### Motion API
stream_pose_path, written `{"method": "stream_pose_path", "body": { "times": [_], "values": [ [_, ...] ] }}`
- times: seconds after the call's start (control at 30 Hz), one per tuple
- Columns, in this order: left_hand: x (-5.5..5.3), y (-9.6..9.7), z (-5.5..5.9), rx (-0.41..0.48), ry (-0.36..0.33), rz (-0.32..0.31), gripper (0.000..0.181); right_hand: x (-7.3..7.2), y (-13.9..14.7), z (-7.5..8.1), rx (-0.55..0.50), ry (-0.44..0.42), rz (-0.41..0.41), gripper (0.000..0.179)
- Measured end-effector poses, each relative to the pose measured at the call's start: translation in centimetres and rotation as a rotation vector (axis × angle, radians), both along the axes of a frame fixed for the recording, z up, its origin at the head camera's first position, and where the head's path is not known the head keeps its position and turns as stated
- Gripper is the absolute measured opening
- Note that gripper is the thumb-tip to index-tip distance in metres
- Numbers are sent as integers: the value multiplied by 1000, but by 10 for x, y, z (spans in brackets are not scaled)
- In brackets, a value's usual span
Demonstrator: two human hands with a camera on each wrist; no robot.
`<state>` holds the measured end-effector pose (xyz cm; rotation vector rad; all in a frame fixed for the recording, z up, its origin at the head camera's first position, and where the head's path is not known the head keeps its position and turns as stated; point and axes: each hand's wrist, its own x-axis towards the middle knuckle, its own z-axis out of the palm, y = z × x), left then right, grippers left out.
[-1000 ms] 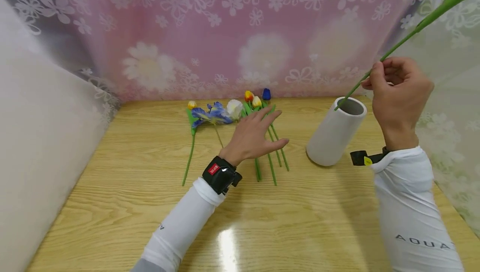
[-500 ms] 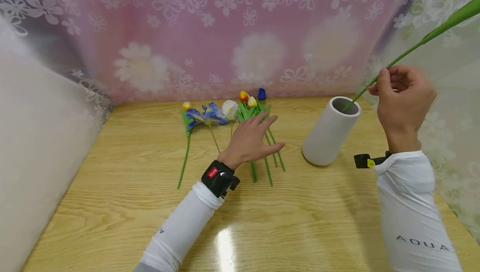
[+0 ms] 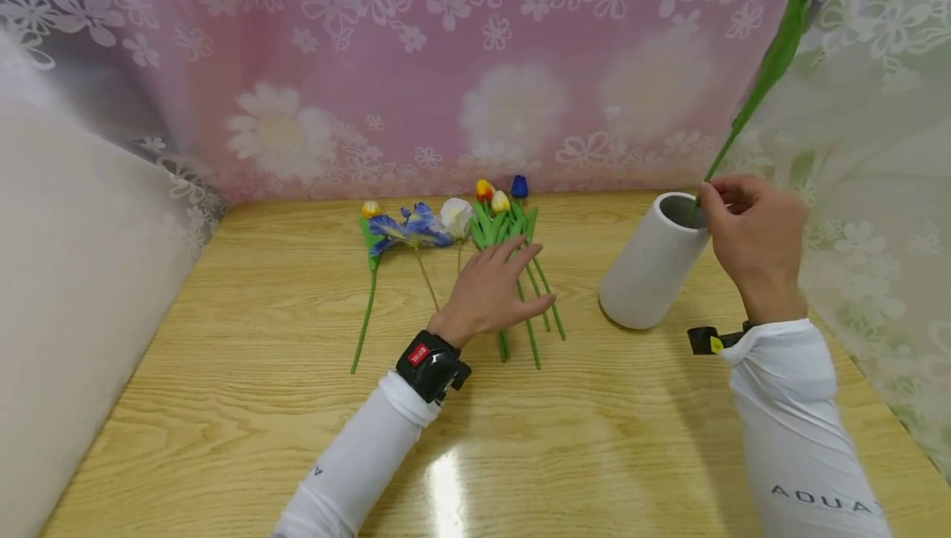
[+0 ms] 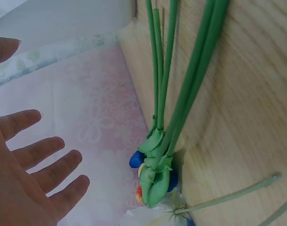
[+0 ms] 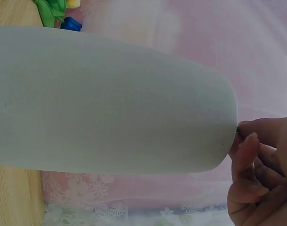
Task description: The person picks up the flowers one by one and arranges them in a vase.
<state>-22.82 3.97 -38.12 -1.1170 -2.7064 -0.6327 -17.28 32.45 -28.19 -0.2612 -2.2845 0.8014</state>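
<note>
My right hand (image 3: 761, 233) pinches the green stem of a blue tulip (image 3: 768, 68) just above the mouth of a white vase (image 3: 650, 270). The stem's lower end is inside the vase, and the bloom leans up to the right, cut by the top of the head view. In the right wrist view the vase (image 5: 115, 101) hides nearly all of the stem. Fingers spread, my left hand (image 3: 494, 286) hovers over a bunch of tulips (image 3: 505, 228) with red-yellow, pale yellow and blue blooms. The left wrist view shows it apart from their green stems (image 4: 195, 70).
Left of the bunch lie a white flower (image 3: 456, 218), a blue iris (image 3: 412, 228) and a yellow-white tulip (image 3: 367, 290) on the wooden table (image 3: 245, 406). A pink floral curtain (image 3: 357, 68) hangs behind; a pale wall (image 3: 67, 249) borders the left side.
My right hand has moved down and left, taking the tulip stem from the vase's rim down into its mouth. The blue bloom has come into view. My left hand has barely shifted.
</note>
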Motion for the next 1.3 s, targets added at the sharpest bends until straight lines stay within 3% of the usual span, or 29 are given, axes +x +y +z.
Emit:
{"method": "stream_pose_path", "body": {
  "times": [0.2, 0.6, 0.87, 1.1, 1.3],
  "values": [
    [1, -3, -6, -8, -3, 13, 70, 1, -2, -1, 31, -95, 0, 38],
    [2, -15, -12, 14, -47, 32, 67, 2, -1, -4, -10, -82, 5, 39],
    [3, -22, -16, 35, -60, 43, 67, 7, -13, -6, -8, 52, 32, 36],
    [3, -27, -20, 37, -53, 47, 67, 10, -34, -10, -7, 199, 180, 24],
    [3, -32, -22, 18, -53, 65, 65, 6, -52, -19, 54, 244, 300, 19]
  ]
}}
